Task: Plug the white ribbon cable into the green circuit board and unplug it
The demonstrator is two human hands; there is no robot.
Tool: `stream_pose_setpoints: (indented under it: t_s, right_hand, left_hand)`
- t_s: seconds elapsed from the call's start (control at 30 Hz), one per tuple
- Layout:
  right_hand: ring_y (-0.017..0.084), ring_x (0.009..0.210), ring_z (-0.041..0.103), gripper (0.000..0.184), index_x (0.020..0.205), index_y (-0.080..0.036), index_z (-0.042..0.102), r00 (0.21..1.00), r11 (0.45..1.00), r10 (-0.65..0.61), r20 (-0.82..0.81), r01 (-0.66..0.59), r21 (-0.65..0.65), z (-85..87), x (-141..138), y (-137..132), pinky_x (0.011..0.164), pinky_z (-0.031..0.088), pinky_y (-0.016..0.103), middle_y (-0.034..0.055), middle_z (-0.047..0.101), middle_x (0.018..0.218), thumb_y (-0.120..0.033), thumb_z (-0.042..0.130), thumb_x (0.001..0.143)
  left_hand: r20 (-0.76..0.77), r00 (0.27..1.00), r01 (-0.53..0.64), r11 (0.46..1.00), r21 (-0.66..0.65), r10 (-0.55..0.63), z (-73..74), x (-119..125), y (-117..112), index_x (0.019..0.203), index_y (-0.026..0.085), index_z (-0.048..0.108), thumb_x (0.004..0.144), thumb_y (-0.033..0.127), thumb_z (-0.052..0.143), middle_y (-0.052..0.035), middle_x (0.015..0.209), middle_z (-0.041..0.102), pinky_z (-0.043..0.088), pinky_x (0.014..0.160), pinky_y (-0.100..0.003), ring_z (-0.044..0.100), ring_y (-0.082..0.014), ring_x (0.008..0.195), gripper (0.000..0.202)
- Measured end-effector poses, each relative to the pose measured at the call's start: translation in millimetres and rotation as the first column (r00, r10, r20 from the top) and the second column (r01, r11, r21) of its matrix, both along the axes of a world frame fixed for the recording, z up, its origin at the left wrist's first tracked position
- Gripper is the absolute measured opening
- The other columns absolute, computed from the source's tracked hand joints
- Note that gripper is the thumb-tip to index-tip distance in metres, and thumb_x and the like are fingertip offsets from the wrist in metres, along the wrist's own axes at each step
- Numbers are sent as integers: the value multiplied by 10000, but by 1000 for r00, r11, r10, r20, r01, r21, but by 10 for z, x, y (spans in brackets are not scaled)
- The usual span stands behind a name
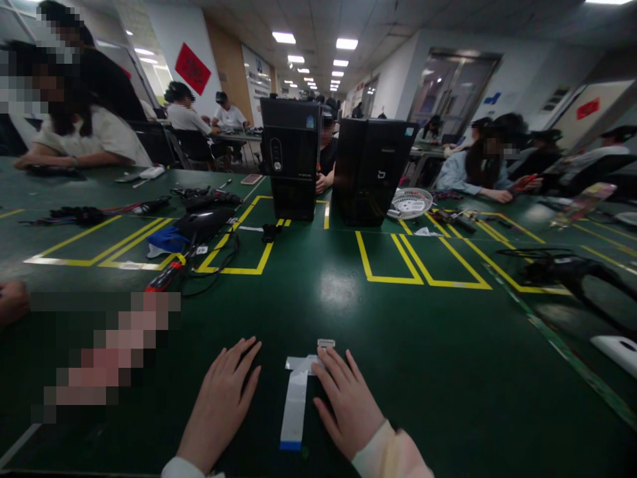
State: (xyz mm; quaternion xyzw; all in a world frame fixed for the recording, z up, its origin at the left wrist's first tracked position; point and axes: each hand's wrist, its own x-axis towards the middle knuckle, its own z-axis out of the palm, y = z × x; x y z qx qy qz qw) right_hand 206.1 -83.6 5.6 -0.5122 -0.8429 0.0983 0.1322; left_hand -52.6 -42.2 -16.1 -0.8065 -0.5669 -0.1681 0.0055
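Note:
Between my two hands lies a flat white ribbon cable [294, 406], folded near its far end, with a blue strip at the end closest to me. My right hand [348, 393] rests palm down, fingers stretched, its fingertips on or beside the folded part of the cable. Just past those fingertips sits a small pale connector piece [326, 343]; whether it joins the cable I cannot tell. To the left of the cable, my left hand [223, 392] lies flat on the green table [428, 372], fingers extended, touching only the tabletop.
Two black computer towers [291, 159] stand at the table's far side. A red-and-black tool handle [166, 275], a blue item [166, 240] and dark cables [213, 199] lie left. On the right are a white round basket [411, 202] and a black headset-like device [557, 269]. Several people sit around.

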Motion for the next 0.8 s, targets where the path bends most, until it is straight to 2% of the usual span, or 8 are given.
stream_pose_setpoints:
  t_s: [0.23, 0.33, 0.4, 0.5, 0.57, 0.6, 0.7, 0.8]
  right_hand:
    - [257, 1387, 189, 547, 1376, -238, 381, 1000, 999, -3, -12, 4, 48, 10, 3, -12, 1090, 258, 548, 44, 273, 1499, -206, 470, 836]
    - [270, 1397, 141, 550, 1377, -244, 380, 1000, 993, -26, -18, 28, 111, -16, 131, 3, 1074, 272, 564, 53, 242, 1510, -203, 465, 835]
    - [272, 1398, 133, 499, 1364, -244, 400, 996, 981, -93, -9, 93, 172, -70, 371, 34, 1067, 278, 564, 62, 251, 1504, -238, 438, 867]
    - [301, 1396, 125, 432, 1308, -209, 472, 955, 914, -297, 28, 275, 298, -188, 1042, 76, 1054, 265, 586, 96, 305, 1472, -328, 393, 900]
    - [335, 1382, 158, 459, 1248, -173, 526, 871, 811, -490, 33, 442, 384, -254, 1652, 53, 1034, 262, 604, 131, 358, 1430, -409, 346, 898]
    - [351, 1374, 174, 498, 1225, -151, 541, 797, 734, -603, 29, 540, 411, -275, 1973, 15, 1027, 257, 610, 150, 380, 1407, -435, 302, 894]
    - [404, 1347, 205, 684, 1207, -50, 546, 521, 481, -853, 26, 767, 424, -290, 2845, -188, 1014, 264, 597, 242, 407, 1352, -527, 209, 852]
    - [440, 1299, 278, 837, 1250, 72, 483, 229, 217, -973, 7, 912, 348, -282, 3385, -405, 986, 294, 548, 356, 383, 1308, -562, 120, 843]
  left_hand:
    - [-13, 1000, 7, 1000, 12, -7, -2, 5, 11, 1299, 184, 503, 921, 377, 363, -101, 1356, 505, 311, 1064, -493, 442, -265, 1261, 447]
    - [-13, 1000, 4, 1000, 4, -4, -7, -7, 7, 1308, 181, 497, 925, 393, 356, -109, 1355, 504, 323, 1053, -509, 450, -276, 1255, 461]
    - [-15, 1000, 1, 1000, -6, -1, -17, -18, 2, 1322, 186, 483, 927, 393, 355, -109, 1363, 495, 330, 1048, -514, 450, -278, 1256, 464]
    - [-21, 1000, -3, 1000, -23, 2, -32, -33, -3, 1340, 195, 460, 930, 393, 362, -105, 1380, 476, 331, 1048, -510, 440, -272, 1264, 466]
    - [-26, 1000, -6, 999, -34, 5, -41, -40, -3, 1349, 200, 447, 931, 399, 366, -104, 1385, 470, 334, 1044, -512, 432, -273, 1270, 471]
    - [-27, 1000, -7, 999, -37, 6, -46, -43, -1, 1354, 202, 440, 930, 403, 367, -105, 1387, 467, 336, 1040, -515, 429, -276, 1272, 475]
    - [-23, 1000, -6, 999, -43, 5, -61, -50, 7, 1361, 200, 431, 928, 411, 368, -113, 1390, 461, 344, 1029, -524, 428, -284, 1272, 486]
    - [-9, 1000, -6, 999, -42, 6, -72, -48, 11, 1357, 203, 437, 927, 408, 367, -111, 1388, 464, 340, 1029, -527, 433, -285, 1268, 481]
